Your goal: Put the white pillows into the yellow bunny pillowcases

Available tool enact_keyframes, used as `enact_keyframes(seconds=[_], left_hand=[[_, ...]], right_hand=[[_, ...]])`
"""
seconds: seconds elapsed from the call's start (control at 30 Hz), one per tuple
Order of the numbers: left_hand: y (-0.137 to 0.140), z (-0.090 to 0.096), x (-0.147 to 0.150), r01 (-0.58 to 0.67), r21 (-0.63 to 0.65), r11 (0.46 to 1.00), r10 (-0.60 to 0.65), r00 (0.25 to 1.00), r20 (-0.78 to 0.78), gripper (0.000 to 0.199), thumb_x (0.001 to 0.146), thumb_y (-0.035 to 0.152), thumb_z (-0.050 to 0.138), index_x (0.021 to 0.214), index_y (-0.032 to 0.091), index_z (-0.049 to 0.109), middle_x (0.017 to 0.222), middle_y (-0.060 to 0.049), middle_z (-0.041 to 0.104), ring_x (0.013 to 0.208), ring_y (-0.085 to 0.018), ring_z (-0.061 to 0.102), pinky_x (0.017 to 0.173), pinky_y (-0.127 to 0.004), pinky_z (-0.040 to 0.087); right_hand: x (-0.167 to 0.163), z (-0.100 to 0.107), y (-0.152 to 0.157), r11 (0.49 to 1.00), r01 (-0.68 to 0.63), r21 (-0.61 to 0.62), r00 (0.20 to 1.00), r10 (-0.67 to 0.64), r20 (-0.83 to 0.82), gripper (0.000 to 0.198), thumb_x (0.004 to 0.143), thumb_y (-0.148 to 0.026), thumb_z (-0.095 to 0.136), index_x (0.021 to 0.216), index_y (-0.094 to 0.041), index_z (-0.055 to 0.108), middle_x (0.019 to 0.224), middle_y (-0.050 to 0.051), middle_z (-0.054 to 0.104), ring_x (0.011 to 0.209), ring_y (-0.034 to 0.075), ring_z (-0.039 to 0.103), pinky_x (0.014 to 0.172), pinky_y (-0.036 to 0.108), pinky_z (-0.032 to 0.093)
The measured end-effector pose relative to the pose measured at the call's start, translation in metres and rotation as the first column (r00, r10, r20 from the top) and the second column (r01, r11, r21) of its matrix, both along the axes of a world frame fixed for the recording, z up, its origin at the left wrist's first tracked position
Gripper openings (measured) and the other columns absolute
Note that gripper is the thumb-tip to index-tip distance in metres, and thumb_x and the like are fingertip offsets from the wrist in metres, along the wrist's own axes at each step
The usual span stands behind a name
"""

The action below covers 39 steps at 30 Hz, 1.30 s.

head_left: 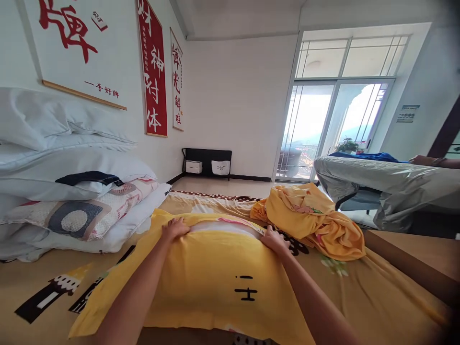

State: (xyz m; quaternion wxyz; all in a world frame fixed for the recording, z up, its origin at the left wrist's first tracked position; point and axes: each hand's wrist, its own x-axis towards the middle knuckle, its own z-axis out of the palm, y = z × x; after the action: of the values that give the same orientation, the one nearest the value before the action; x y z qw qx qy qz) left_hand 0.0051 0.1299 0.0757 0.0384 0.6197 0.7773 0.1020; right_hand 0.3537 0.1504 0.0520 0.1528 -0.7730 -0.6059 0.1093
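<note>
A yellow pillowcase with "Hi" printed in black lies in front of me, plump with a pillow inside. Along its far side the opening gapes, and a strip of the white pillow shows there with a bit of pink. At the left end of this opening, my left hand is closed on the pillowcase edge. My right hand grips the edge at the right end, its fingertips partly hidden by the cloth.
White and patterned pillows are stacked on the left. Crumpled orange bedding lies on the yellow bedsheet at the right. Beyond it stand a wooden ledge and a plastic-covered table, where another person's hand rests.
</note>
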Motion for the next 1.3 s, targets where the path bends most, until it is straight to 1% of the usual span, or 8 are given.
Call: enact_keyframes(seconds=[0.17,0.5,0.67,0.83,1.0,1.13,1.2,1.3], left_hand=[[-0.003,-0.01,-0.007,-0.141,0.065,0.988,0.14,0.99,0.01,0.046,0.078,0.018,0.046,0.121,0.016,0.062,0.127,-0.021,0.058,0.121,-0.035,0.052,0.097,-0.058,0.036],[-0.04,0.099,-0.043,0.007,0.432,0.902,0.002,1.0,-0.021,0.054,0.074,0.014,0.045,0.124,0.022,0.063,0.121,-0.006,0.066,0.111,-0.022,0.059,0.089,-0.027,0.045],[-0.045,0.085,-0.033,0.053,0.377,0.925,-0.042,0.998,-0.04,0.048,0.066,0.008,0.046,0.104,0.015,0.074,0.095,-0.01,0.074,0.089,-0.022,0.065,0.075,-0.025,0.046],[-0.044,0.086,-0.029,0.067,0.444,0.893,-0.045,0.997,-0.06,0.049,0.072,0.008,0.038,0.105,0.015,0.073,0.107,-0.008,0.071,0.099,-0.019,0.062,0.084,-0.024,0.044],[-0.044,0.091,-0.031,0.191,0.33,0.925,-0.158,0.98,-0.124,0.033,0.061,0.012,0.049,0.078,0.018,0.077,0.078,-0.005,0.073,0.08,-0.021,0.065,0.073,-0.025,0.045],[-0.038,0.088,-0.041,0.184,0.493,0.851,-0.163,0.983,-0.086,0.047,0.066,0.013,0.041,0.098,0.02,0.075,0.102,-0.003,0.073,0.098,-0.022,0.064,0.087,-0.028,0.046],[-0.032,0.068,-0.045,0.216,0.584,0.782,-0.251,0.968,-0.021,0.057,0.069,0.013,0.037,0.115,0.023,0.069,0.122,0.002,0.066,0.114,-0.02,0.058,0.1,-0.028,0.041],[-0.021,0.005,-0.04,0.413,0.416,0.81,-0.469,0.883,0.037,0.067,0.071,0.013,0.036,0.136,0.022,0.053,0.143,0.003,0.048,0.131,-0.017,0.045,0.112,-0.028,0.03]], right_hand=[[0.003,0.005,-0.004,0.985,0.126,-0.121,0.984,-0.109,0.141,0.042,0.078,-0.019,0.056,0.119,-0.01,0.059,0.121,0.024,0.058,0.12,0.041,0.048,0.081,0.058,0.04],[0.03,0.111,-0.026,0.967,-0.04,0.251,0.948,-0.042,0.314,0.048,0.089,-0.02,0.034,0.134,-0.02,0.047,0.13,0.016,0.053,0.119,0.031,0.049,0.091,0.047,0.04],[0.026,0.097,-0.039,0.951,-0.109,0.29,0.907,-0.024,0.42,0.043,0.084,-0.012,0.038,0.124,-0.013,0.053,0.12,0.019,0.057,0.113,0.033,0.05,0.089,0.051,0.039],[0.03,0.092,-0.048,0.904,-0.065,0.423,0.886,-0.142,0.44,0.047,0.087,-0.01,0.033,0.133,-0.014,0.044,0.13,0.019,0.05,0.119,0.033,0.045,0.091,0.05,0.037],[0.029,0.081,-0.053,0.934,-0.218,0.282,0.809,0.011,0.587,0.041,0.089,-0.009,0.035,0.125,-0.013,0.053,0.114,0.019,0.061,0.111,0.031,0.052,0.094,0.051,0.034],[0.049,0.102,-0.045,0.863,-0.148,0.482,0.849,-0.139,0.509,0.052,0.085,-0.007,0.033,0.135,-0.012,0.044,0.124,0.019,0.057,0.114,0.033,0.05,0.091,0.053,0.037],[0.057,0.093,-0.039,0.817,-0.212,0.537,0.862,-0.103,0.497,0.063,0.082,-0.007,0.035,0.144,-0.015,0.034,0.131,0.016,0.054,0.118,0.03,0.048,0.094,0.049,0.037],[0.053,0.03,-0.033,0.876,-0.362,0.319,0.824,0.141,0.549,0.07,0.084,-0.008,0.032,0.152,-0.023,0.02,0.145,0.011,0.043,0.129,0.025,0.042,0.1,0.043,0.035]])
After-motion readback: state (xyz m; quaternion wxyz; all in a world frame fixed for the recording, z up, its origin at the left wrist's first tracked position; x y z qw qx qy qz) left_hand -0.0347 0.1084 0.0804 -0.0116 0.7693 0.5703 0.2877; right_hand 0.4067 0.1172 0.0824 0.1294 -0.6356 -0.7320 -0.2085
